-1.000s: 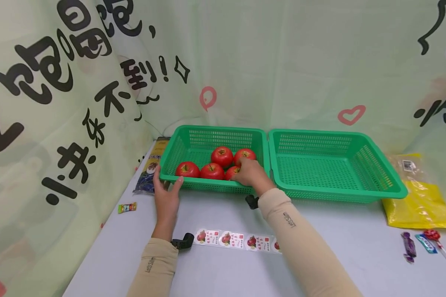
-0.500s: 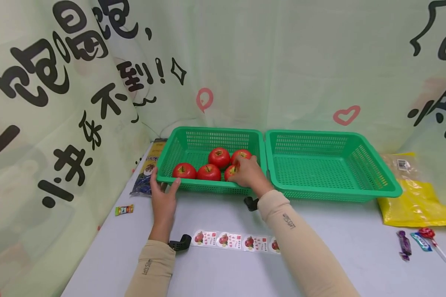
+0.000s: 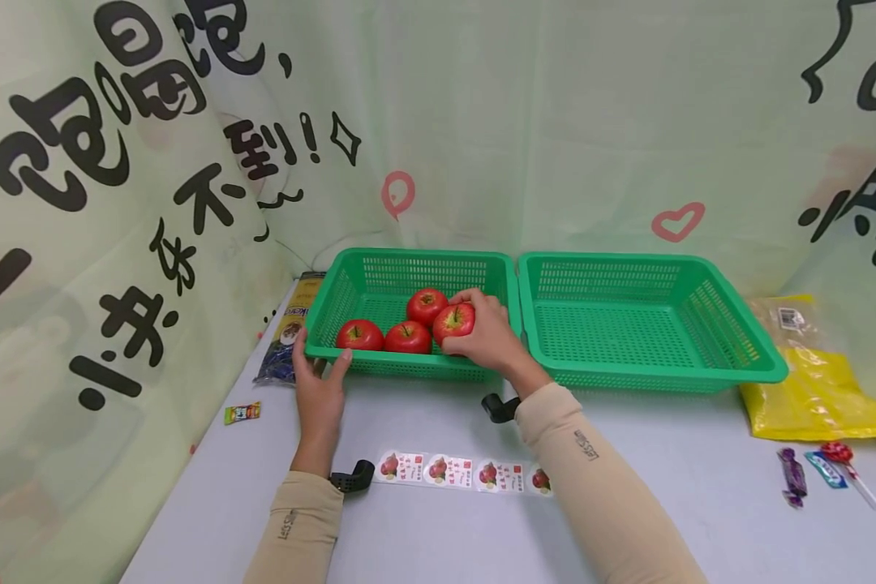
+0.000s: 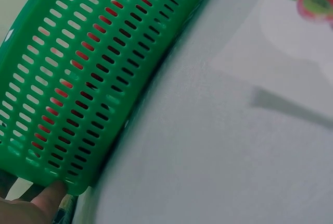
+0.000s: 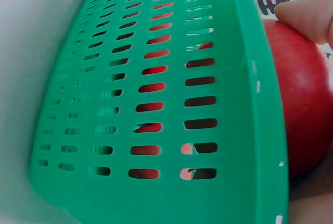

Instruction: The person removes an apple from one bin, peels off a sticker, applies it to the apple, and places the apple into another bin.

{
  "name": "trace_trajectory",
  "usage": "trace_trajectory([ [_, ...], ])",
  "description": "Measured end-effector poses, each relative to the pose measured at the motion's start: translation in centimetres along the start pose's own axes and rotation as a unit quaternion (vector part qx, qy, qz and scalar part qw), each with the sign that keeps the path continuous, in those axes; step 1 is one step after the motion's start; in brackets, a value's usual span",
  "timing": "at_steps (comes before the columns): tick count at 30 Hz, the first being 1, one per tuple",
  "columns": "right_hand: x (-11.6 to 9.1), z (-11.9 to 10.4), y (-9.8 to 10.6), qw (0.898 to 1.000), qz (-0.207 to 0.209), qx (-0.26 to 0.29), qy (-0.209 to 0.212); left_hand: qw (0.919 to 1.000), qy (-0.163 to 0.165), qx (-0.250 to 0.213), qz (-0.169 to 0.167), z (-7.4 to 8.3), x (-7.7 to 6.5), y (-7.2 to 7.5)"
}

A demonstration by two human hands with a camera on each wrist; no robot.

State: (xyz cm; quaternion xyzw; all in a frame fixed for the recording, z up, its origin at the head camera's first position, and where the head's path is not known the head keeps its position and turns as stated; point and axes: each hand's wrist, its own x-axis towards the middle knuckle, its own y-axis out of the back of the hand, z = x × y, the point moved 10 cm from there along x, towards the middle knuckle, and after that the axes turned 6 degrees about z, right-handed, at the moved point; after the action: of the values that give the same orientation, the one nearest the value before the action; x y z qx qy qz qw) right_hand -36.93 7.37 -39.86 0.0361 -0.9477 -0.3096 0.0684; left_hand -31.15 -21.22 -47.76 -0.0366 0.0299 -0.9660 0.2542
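Observation:
My right hand (image 3: 492,337) grips a red apple (image 3: 454,321) above the front right part of the left green basket (image 3: 409,367); in the right wrist view the apple (image 5: 302,96) shows just past the rim, a fingertip on its top. Three more apples show in that basket: one at front left (image 3: 360,334), one at front middle (image 3: 408,337) and one behind (image 3: 427,306). My left hand (image 3: 319,410) holds the basket's front left corner, thumb at the front rim. In the left wrist view the thumb (image 4: 49,199) lies against the green corner.
A second green basket (image 3: 657,377) stands to the right, side by side with the first. A strip of apple stickers (image 3: 448,471) lies in front. Snack bags flank the baskets, blue (image 3: 285,345) and yellow (image 3: 810,397). Small candies (image 3: 793,474) lie at the right.
My right hand has raised the front right apple from among the others. The back right apple is now hidden behind it and the hand. My left hand keeps its place at the basket corner.

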Motion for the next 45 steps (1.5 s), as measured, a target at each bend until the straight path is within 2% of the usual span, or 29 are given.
trace_trajectory([
  [8,-0.6,0.0,0.8,0.995,-0.005,0.098,-0.011,0.9999,0.005,0.009,0.002,0.1,-0.2,0.1],
  [12,-1.7,-0.6,1.6,0.993,-0.002,0.118,0.005,0.9999,0.005,0.014,0.003,0.1,-0.2,0.2],
  [20,-5.6,-1.0,3.5,0.991,0.014,0.124,0.038,1.0000,0.002,0.009,-0.002,0.0,0.1,0.1],
  [28,-10.4,0.6,4.9,0.991,0.006,0.122,0.053,1.0000,0.004,0.004,-0.004,0.0,-0.1,0.1],
  [32,-12.3,2.2,4.5,0.993,-0.016,0.115,0.037,0.9999,0.009,0.005,-0.007,0.0,-0.1,0.0],
  [35,-12.9,3.3,3.7,0.993,-0.041,0.106,0.021,0.9999,0.008,0.006,-0.005,0.0,0.0,0.1],
  [39,-12.7,4.5,2.6,0.993,-0.061,0.101,0.011,1.0000,0.006,0.005,0.004,0.0,0.2,0.5],
  [45,-12.3,6.2,2.0,0.994,-0.055,0.092,-0.009,0.9999,0.007,0.008,0.007,0.1,0.2,0.7],
])
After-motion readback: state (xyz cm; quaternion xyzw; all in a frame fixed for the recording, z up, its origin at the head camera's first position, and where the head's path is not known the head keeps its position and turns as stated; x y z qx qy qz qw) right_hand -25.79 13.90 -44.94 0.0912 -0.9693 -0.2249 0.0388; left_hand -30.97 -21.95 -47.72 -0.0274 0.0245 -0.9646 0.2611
